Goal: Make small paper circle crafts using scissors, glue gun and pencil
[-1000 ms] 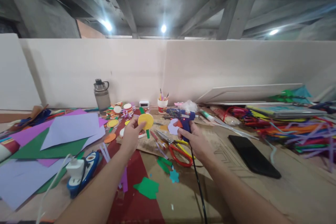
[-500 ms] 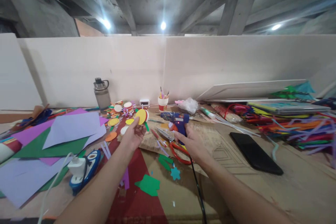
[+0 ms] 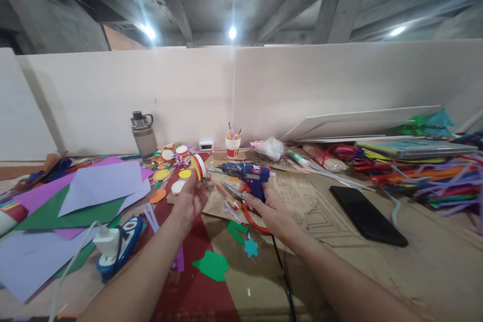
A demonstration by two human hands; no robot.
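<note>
My left hand (image 3: pixel 190 200) is closed round the edge of a small round craft piece (image 3: pixel 199 167). The piece has a yellow face, a red band and a white rim, and it is tilted so its side shows. A thin green strip hangs below it. In my right hand (image 3: pixel 270 207) is a blue hot glue gun (image 3: pixel 247 172), its nozzle aimed left toward the piece but apart from it. A small red light glows on the gun. Its black cord (image 3: pixel 283 271) runs down to the front edge. Scissors (image 3: pixel 253 220) with red handles lie beneath the gun, partly hidden.
Coloured paper sheets (image 3: pixel 101 186) and a blue power strip (image 3: pixel 126 241) lie at left. A bottle (image 3: pixel 144 136) and a cup of pens (image 3: pixel 233 147) stand along the white board. At right are a black phone (image 3: pixel 366 215) and bundles of pipe cleaners (image 3: pixel 426 183).
My left hand has turned the round piece from its yellow face toward its banded side. The glue gun has swung level and shifted left, with its nozzle nearer the piece.
</note>
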